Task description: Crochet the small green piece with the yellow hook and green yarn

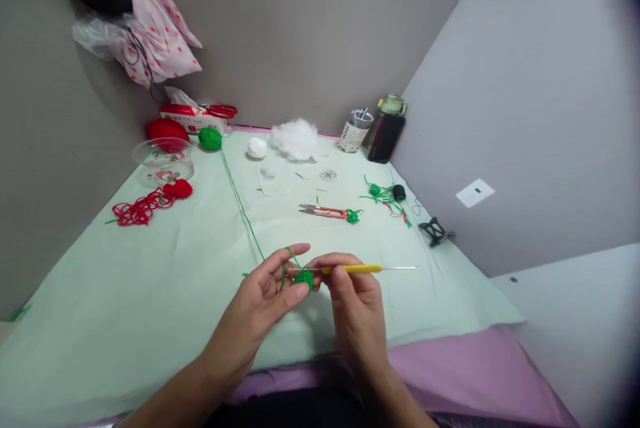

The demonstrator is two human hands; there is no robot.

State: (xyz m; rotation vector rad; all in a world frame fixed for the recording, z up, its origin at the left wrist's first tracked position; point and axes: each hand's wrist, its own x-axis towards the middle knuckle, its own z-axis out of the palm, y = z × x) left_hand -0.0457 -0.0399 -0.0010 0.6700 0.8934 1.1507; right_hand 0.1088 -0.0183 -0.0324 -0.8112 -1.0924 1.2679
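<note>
Your left hand (260, 298) pinched the small green crochet piece (303, 279) over the pale green cloth (150, 301), green yarn (240, 198) looped around its index finger. Your right hand (357, 301) held the yellow-handled hook (363, 269), one end at the piece. Beyond lay orange-handled snips (330, 213); farther back, a green yarn ball (210, 139) and white stuffing (296, 140).

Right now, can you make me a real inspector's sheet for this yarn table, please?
Surface: pale green tablecloth, slightly creased.
Job's things: green crochet piece, yellow-handled crochet hook, green yarn ball with a trailing strand.
Clutter: orange-handled thread snips, red yarn tangle, green yarn scraps, white stuffing.
Hands: left hand pinches the green crochet piece; right hand grips the yellow-handled crochet hook.
Cables: black cord hangs by pink spotted cloth; use unclear.
Surroundings: grey wall behind, white wall plate at right.
</note>
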